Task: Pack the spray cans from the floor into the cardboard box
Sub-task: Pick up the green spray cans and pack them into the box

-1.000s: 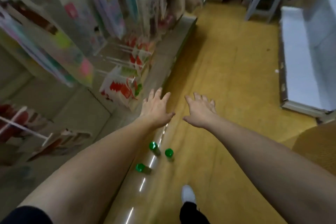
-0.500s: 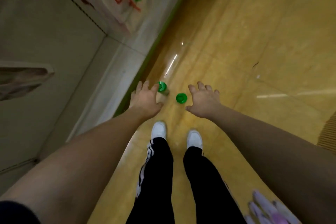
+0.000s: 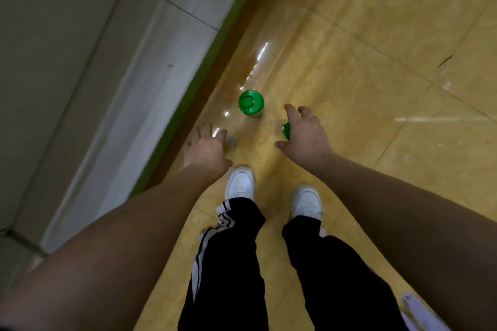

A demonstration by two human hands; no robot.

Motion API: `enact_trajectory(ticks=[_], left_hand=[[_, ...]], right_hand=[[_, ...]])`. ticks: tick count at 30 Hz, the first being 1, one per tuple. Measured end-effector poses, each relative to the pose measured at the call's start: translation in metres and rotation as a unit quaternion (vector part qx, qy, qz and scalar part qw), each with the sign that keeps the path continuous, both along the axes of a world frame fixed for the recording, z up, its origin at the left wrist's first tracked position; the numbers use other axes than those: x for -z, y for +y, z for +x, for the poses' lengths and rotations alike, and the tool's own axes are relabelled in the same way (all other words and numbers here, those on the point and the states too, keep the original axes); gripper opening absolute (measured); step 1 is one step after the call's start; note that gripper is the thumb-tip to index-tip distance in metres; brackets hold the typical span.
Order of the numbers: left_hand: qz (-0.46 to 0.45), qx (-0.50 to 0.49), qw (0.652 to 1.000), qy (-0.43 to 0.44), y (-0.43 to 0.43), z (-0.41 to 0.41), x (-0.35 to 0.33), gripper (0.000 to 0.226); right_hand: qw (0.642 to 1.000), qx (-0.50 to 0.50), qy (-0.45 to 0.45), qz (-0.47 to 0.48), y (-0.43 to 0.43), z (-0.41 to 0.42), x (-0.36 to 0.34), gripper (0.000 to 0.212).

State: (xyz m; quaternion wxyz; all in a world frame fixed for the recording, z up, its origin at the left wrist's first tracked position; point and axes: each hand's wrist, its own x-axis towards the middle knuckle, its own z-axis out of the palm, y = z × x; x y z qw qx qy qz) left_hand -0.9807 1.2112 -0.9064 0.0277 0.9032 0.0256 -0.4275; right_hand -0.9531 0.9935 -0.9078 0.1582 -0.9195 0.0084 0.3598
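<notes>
Down on the yellow floor (image 3: pixel 376 35), just ahead of my shoes (image 3: pixel 240 183), three cans stand upright, so I look straight down their long axes onto green caps. My right hand (image 3: pixel 305 137) is over one can (image 3: pixel 286 130), fingers spread and curled above it, thumb low on the near side, cap peeking out at the palm's left edge; not closed on it yet, as far as I can judge. My left hand (image 3: pixel 207 146) is fanned open over another can (image 3: pixel 230 142), only a pale sliver of which shows past the fingertips; I can't tell whether skin touches it. The third can (image 3: pixel 251 101) stands free, beyond both hands and between them, a shade nearer the right. So each hand has its can right beneath it, and the grab is a straight drop and close around an upright cylinder. The floor is glossy, so a nudged can could skid or tip. A grey plinth (image 3: pixel 139 67) with a green edge hems in the left. No box in view.
</notes>
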Motion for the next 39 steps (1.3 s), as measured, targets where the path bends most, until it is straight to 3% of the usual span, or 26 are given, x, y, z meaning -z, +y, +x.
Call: enact_trajectory(ticks=[3,7,15,23,28,34,39], left_hand=[[-0.021,-0.035,0.999,0.008,0.011,-0.002,0.024,0.074],[-0.053,-0.054,0.997,-0.003,0.015,-0.005,0.034,0.046],[-0.081,-0.011,0.997,-0.005,-0.008,0.003,-0.034,0.053],[-0.097,-0.009,0.994,-0.054,-0.056,0.038,-0.194,0.029],[-0.088,-0.005,0.989,-0.118,-0.079,0.06,-0.31,0.037],[-0.106,0.024,0.985,-0.137,-0.099,0.085,-0.481,0.036],[-0.116,0.041,0.981,-0.152,-0.098,0.083,-0.606,0.03]], right_hand=[[1.0,0.0,-0.02,-0.006,0.002,-0.004,0.02,0.081],[0.999,0.018,-0.048,0.009,-0.003,-0.006,0.029,0.052],[0.996,0.068,-0.058,0.027,-0.021,-0.008,-0.033,0.052],[0.995,0.07,-0.072,0.018,-0.048,0.014,-0.193,0.054],[0.995,0.032,-0.091,0.016,-0.07,0.036,-0.319,0.054],[0.991,-0.026,-0.133,-0.004,-0.085,0.06,-0.483,0.05],[0.985,-0.066,-0.16,-0.024,-0.085,0.058,-0.605,0.059]])
